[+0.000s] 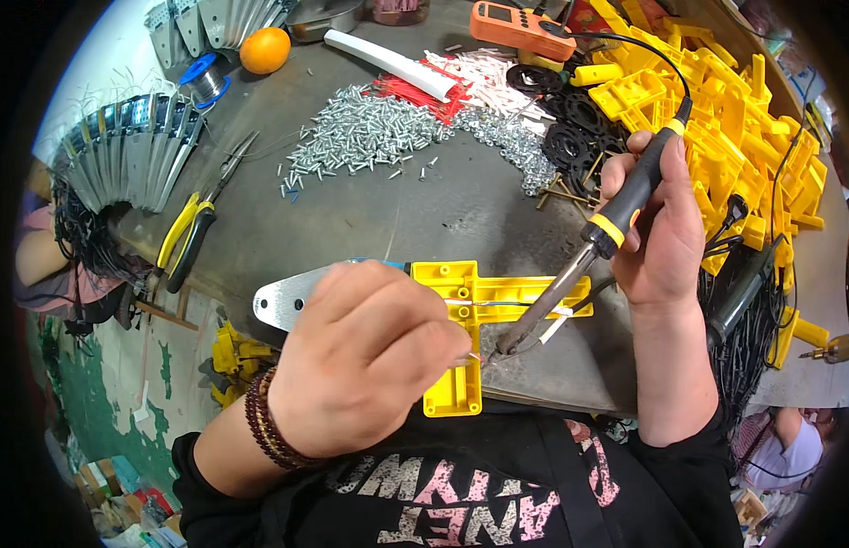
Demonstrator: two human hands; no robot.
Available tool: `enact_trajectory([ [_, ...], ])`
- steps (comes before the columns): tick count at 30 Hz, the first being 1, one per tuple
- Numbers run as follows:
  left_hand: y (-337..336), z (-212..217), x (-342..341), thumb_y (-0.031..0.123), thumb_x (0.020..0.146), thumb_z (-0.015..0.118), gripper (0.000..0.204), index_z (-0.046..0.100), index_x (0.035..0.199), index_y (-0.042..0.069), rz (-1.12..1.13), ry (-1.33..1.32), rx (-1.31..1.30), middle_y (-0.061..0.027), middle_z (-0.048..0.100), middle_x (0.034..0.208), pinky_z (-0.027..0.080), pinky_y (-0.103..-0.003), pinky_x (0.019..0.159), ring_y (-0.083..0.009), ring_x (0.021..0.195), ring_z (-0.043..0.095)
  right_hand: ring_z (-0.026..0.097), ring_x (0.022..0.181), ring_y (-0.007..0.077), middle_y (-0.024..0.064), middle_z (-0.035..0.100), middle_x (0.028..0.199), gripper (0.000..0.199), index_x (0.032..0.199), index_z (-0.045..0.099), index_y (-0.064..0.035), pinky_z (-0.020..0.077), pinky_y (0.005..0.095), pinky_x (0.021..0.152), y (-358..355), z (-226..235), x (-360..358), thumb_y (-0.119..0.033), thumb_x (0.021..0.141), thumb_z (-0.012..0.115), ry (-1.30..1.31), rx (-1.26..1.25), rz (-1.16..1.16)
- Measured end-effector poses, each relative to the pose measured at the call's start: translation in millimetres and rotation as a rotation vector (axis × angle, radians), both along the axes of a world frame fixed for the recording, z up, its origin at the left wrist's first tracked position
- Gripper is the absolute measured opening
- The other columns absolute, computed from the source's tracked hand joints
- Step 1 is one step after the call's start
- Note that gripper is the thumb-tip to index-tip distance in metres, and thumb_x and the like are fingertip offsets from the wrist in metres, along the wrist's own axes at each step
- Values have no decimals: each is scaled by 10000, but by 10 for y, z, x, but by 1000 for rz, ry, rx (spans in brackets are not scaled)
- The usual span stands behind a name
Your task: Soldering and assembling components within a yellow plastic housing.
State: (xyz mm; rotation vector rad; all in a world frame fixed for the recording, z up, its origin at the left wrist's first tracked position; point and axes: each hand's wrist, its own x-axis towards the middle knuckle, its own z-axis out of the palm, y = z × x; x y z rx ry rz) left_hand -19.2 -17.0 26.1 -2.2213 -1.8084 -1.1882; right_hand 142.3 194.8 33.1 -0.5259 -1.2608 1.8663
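Note:
My right hand (pixel 662 219) is wrapped round the dark handle of a soldering iron (pixel 611 228), whose metal barrel slants down to the left. The iron's tip is close to my left hand (pixel 369 356), whose fingers are pinched on a thin wire (pixel 476 357); whether tip and wire touch is too small to tell. Under both lies a T-shaped yellow plastic housing (pixel 452 393), open side up, with thin wires running along its arm. From its left side a silver metal plate (pixel 276 303) with holes sticks out, partly hidden by my left hand.
Piles of screws (pixel 369 137), black rings (pixel 570 137) and yellow plastic parts (pixel 717 110) cover the far and right table. Yellow-handled pliers (pixel 200 215), a solder spool (pixel 205 80), an orange (pixel 264 50) and fanned metal plates (pixel 132 151) stand left. An orange multimeter (pixel 520 32) lies beyond.

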Motion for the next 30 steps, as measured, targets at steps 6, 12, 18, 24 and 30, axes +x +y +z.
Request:
enact_trajectory([
  [6,136,25,-315,-2,666,728,173,670,814,67,80,173,141,-81,594,847,454,-381,675,-287,734,579,383,414,68,111,637,750,368,1090,539,-72,295,209,381,60,13,14,-418,1038,424,23,5,-16],
  [12,239,-213,-435,-21,775,663,169,670,940,15,243,-94,-30,-153,663,1054,499,-378,872,-327,994,632,448,489,90,91,593,857,372,1170,523,-92,400,208,472,141,140,270,-430,1025,466,210,258,-163],
  [18,33,-146,-411,-37,752,666,181,663,918,37,305,-174,97,-130,656,974,485,-388,823,-325,918,619,623,955,161,125,606,1142,267,1217,485,-37,517,291,844,594,551,292,-195,1011,551,-122,971,-442],
  [24,80,-111,-341,6,716,716,218,667,918,71,106,-159,111,-99,656,957,474,-395,789,-295,892,618,598,1084,179,129,598,1218,307,1280,502,-64,451,296,945,1646,458,-80,-78,979,559,-527,965,-426],
  [30,-14,-35,-100,164,637,772,253,661,859,120,38,18,-84,-74,620,1132,411,-420,855,-265,1048,580,531,1217,229,110,591,1257,392,1218,551,0,383,351,1056,831,543,65,49,830,555,-600,1041,-360],
])
